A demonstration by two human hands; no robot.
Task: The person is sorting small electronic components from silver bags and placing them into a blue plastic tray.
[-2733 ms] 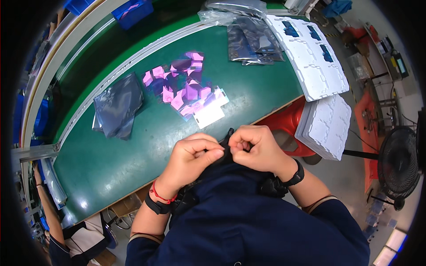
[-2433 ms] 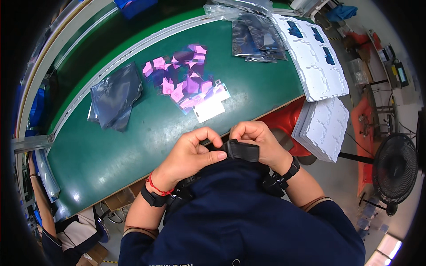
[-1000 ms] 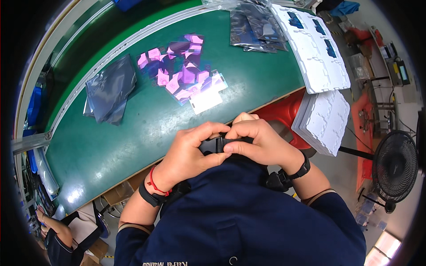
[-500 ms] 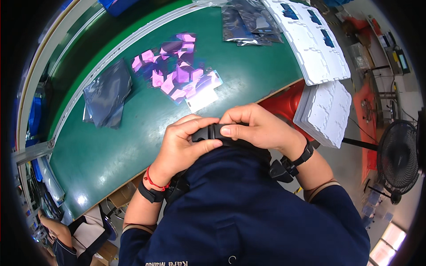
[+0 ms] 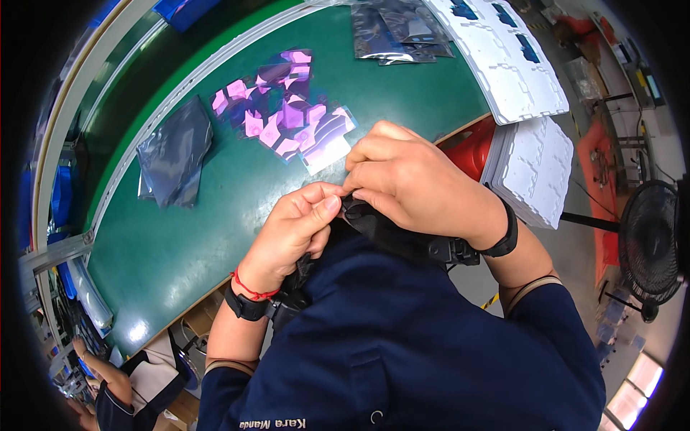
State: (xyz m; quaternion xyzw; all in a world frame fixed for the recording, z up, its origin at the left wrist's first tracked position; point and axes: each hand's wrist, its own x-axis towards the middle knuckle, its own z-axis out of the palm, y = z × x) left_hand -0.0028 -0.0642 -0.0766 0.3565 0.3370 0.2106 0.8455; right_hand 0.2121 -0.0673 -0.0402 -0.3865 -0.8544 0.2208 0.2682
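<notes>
In front of my waist, both hands are closed on a black strap (image 5: 368, 220). My left hand (image 5: 296, 228) pinches its left end between thumb and forefinger, with more black material tucked under the curled fingers. Over the strap's other part bends my right hand (image 5: 411, 179), thumb and fingertips pressed together near the left fingertips. The plastic buckle is mostly covered by the fingers. Each wrist wears a black band with a black device; a red cord (image 5: 251, 289) circles the left wrist.
On the green table (image 5: 215, 244) lie shiny purple-pink film pieces (image 5: 291, 115) and dark plastic bags (image 5: 172, 154). More bags (image 5: 399, 32) lie at the back. White trays (image 5: 528, 165) stack at right by a red stool (image 5: 471, 151) and black fan (image 5: 650, 241). Another person (image 5: 129, 381) sits lower left.
My right hand has risen and turned over, its back now facing up. The black buckle, plainly visible between both hands before, is now mostly hidden. My left fingers have closed into a tighter pinch.
</notes>
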